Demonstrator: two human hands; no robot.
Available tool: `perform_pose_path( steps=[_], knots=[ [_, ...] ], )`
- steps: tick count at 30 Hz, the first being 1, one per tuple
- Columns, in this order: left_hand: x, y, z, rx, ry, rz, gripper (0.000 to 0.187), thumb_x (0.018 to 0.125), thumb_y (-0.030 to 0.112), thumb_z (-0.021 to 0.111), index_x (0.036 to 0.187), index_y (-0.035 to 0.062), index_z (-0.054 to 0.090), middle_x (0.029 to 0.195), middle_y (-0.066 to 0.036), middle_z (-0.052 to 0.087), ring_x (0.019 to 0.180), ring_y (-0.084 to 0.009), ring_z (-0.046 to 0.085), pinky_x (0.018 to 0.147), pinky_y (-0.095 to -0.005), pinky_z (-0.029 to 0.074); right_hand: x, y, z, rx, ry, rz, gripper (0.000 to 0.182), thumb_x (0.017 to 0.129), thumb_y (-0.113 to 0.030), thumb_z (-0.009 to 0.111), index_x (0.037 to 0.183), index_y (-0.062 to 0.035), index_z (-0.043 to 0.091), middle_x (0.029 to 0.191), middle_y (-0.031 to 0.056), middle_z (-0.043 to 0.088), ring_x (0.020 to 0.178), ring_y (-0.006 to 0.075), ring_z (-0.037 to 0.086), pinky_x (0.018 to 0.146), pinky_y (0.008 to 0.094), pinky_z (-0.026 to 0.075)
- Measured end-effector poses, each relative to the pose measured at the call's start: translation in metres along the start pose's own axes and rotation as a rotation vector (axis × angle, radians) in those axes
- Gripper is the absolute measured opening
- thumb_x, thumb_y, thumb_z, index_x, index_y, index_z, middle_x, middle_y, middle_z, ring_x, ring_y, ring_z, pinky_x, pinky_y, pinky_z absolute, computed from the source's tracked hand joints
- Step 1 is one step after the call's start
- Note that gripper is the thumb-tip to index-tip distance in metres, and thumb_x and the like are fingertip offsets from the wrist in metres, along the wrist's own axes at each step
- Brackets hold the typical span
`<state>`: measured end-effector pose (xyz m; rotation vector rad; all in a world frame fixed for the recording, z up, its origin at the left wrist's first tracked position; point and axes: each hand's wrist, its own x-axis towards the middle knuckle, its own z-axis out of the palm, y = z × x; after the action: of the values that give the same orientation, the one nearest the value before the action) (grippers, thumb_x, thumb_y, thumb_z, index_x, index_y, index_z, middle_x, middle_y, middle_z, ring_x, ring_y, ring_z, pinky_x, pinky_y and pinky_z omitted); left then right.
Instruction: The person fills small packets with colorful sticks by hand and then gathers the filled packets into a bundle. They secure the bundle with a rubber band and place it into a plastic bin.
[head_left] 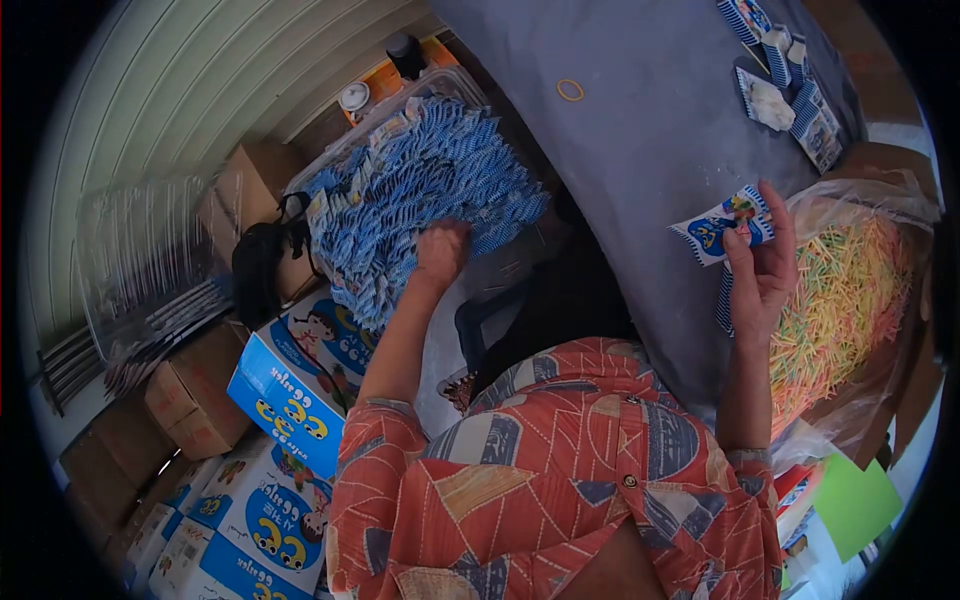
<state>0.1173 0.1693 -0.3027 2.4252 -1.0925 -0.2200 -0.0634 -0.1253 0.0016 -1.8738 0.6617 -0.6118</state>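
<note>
My right hand [762, 265] pinches a small blue and white snack packet [712, 232] between thumb and fingers, raised over the edge of the grey-covered table. Deep among the heap of blue packets [400, 190], my left hand [443, 252] is curled closed, back upward; whatever its fingers grip is hidden. Those packets fill a clear plastic bin [460, 85] to my left. Another packet's striped edge [724, 300] shows just under my right wrist.
A yellow rubber band [570, 90] and several packets [815, 125] lie on the grey cloth [640, 130]. A plastic-lined carton holds coloured sticks [840, 300] at right. Printed blue cartons [285, 400] and brown boxes [200, 400] stand at lower left, near a black bag [262, 270].
</note>
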Motion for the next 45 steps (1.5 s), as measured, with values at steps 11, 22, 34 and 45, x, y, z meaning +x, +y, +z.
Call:
perform_pose_path(
  steps=[11,22,34,45],
  knots=[
    [0.004,0.008,-0.009,-0.181,-0.005,-0.134,0.023,0.08,0.009,0.063,0.101,0.0083,0.071,0.092,-0.016,0.069,0.086,-0.0375,0.067,0.076,-0.0486,0.054,-0.003,0.002,-0.003,0.008,-0.019,-0.007,0.054,0.093,0.003,0.063,0.144,0.0001,0.045,0.129,0.0085,0.058,0.097,0.0052,0.057,0.084,0.0186,0.047],
    [0.015,0.011,-0.016,-0.04,-0.213,-0.167,0.014,0.087,0.016,0.06,0.092,0.0055,0.068,0.088,-0.02,0.069,0.082,-0.0428,0.066,0.071,-0.0519,0.053,-0.002,0.004,-0.001,-0.008,-0.024,-0.062,0.054,0.093,0.002,0.063,0.144,0.0004,0.044,0.135,0.0112,0.056,0.102,0.0078,0.059,0.085,0.0214,0.049],
    [0.052,0.1,-0.144,-0.46,0.181,-0.064,0.018,0.099,0.003,0.052,0.117,0.0002,0.054,0.089,-0.021,0.068,0.078,-0.0252,0.071,0.065,-0.0395,0.054,-0.001,-0.002,-0.012,-0.006,0.128,-0.089,0.059,0.091,0.004,0.062,0.147,-0.0014,0.041,0.128,0.0097,0.059,0.108,0.0156,0.061,0.092,0.0287,0.05],
    [0.108,0.279,-0.147,-0.839,0.06,0.687,0.07,0.094,-0.005,0.055,0.153,-0.0083,0.018,0.088,-0.017,0.064,0.079,-0.0319,0.065,0.076,-0.0374,0.053,-0.014,-0.007,-0.028,-0.286,-0.045,-0.305,0.049,0.085,0.006,0.064,0.132,-0.0052,0.058,0.112,0.0167,0.066,0.096,0.0316,0.066,0.081,0.0357,0.054]
  ],
)
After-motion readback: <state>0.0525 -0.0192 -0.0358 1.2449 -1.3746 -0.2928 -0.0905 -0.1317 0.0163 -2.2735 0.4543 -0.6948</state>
